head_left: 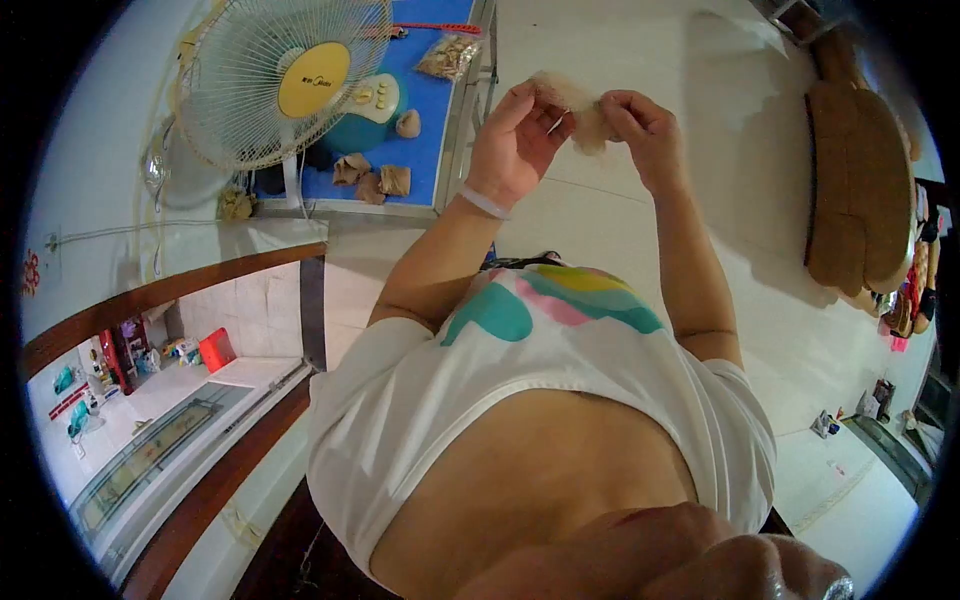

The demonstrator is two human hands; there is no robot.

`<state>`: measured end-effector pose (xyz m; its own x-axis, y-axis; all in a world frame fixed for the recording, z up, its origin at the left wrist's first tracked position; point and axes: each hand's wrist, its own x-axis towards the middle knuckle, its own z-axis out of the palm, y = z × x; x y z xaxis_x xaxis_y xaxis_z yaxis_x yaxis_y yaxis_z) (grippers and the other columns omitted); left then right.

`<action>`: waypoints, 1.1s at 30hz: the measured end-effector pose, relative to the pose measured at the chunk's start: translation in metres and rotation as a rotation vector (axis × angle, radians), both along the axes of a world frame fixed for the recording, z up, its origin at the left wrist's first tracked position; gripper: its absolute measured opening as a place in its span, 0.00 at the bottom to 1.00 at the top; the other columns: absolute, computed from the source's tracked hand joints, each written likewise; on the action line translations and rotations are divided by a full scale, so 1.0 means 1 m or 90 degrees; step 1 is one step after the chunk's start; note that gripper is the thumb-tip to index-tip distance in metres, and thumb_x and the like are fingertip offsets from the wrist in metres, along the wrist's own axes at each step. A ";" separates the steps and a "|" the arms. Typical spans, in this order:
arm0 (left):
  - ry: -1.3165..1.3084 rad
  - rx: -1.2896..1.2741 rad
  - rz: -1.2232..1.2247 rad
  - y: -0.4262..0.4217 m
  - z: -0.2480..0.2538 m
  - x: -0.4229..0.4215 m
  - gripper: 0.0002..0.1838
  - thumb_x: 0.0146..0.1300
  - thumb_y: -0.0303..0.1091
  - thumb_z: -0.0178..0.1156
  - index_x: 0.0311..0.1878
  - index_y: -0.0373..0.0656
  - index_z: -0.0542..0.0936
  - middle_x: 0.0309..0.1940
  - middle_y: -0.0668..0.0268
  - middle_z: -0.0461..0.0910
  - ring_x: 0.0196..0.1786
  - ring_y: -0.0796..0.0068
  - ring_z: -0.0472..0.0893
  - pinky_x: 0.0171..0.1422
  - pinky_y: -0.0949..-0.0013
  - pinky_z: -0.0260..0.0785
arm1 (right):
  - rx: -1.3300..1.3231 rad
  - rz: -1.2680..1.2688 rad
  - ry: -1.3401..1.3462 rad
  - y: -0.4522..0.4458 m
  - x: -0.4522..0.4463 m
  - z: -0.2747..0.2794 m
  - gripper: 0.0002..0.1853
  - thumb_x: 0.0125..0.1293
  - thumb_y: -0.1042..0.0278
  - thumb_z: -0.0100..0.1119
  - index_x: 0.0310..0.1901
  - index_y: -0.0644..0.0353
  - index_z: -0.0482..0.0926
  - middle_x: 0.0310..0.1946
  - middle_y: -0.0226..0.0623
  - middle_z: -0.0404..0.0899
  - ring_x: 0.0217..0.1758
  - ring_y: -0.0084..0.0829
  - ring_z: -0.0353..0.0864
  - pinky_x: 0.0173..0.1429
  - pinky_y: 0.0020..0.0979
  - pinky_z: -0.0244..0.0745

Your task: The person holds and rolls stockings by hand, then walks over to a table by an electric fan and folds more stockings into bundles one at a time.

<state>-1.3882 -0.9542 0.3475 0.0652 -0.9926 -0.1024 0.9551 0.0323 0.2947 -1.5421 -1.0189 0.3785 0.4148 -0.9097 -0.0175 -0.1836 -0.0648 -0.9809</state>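
Observation:
A piece of sheer beige stocking-like fabric (592, 132) is stretched between my two hands, out in front of my chest. My left hand (518, 145) has its fingers curled round the fabric's left end, palm turned partly up. On the other side, my right hand (648, 135) pinches the right edge between thumb and fingers. Left of my hands is a blue-topped table (425, 140). Small brown folded fabric bundles (395, 180) lie near its close edge, and a rounded beige bundle (408, 123) sits by the fan base.
A white and yellow electric fan (290, 85) with a teal base stands on the table. Behind it lie a clear plastic bag of beige pieces (449, 55) and a red stick (440, 28). A brown cushioned seat (860, 190) is at the right, across the pale tiled floor (590, 215).

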 end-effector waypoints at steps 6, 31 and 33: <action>0.019 -0.022 0.016 -0.001 -0.006 0.003 0.04 0.58 0.29 0.52 0.37 0.44 0.72 0.35 0.66 0.75 0.43 0.68 0.74 0.51 0.61 0.66 | 0.021 0.014 -0.024 -0.005 0.001 -0.003 0.10 0.61 0.66 0.53 0.38 0.65 0.77 0.28 0.29 0.76 0.31 0.17 0.73 0.37 0.21 0.71; -0.116 0.119 0.100 -0.003 -0.054 0.029 0.07 0.60 0.29 0.53 0.41 0.40 0.74 0.36 0.64 0.76 0.35 0.74 0.75 0.38 0.72 0.67 | -0.054 -0.013 -0.117 -0.038 -0.010 0.045 0.10 0.61 0.69 0.51 0.40 0.66 0.77 0.34 0.33 0.78 0.34 0.22 0.75 0.39 0.23 0.72; -0.142 0.183 0.118 -0.001 -0.065 0.021 0.07 0.60 0.28 0.53 0.41 0.39 0.74 0.36 0.64 0.76 0.35 0.75 0.75 0.36 0.75 0.67 | -0.046 -0.030 -0.155 -0.042 -0.011 0.063 0.10 0.62 0.68 0.51 0.39 0.65 0.76 0.33 0.32 0.76 0.31 0.21 0.73 0.35 0.20 0.69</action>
